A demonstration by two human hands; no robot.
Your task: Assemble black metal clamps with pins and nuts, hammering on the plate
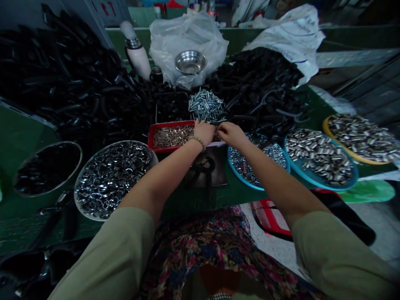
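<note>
My left hand, with a beaded bracelet on the wrist, is over the right end of a red tray full of small metal pins. Its fingers are drawn together, and whatever they hold is hidden. Just to the right, my right hand pinches above a small light-rimmed box of small parts; what lies between its fingertips is too small to name. Below the hands, a black tool with a metal spring rests on a dark plate. Behind them is a heap of silvery screws.
Left stand a bowl of metal rings and a bowl of black parts. Right are blue basins of small metal parts and short metal cylinders, plus a yellow basin. Black handles pile up behind, near a steel bowl.
</note>
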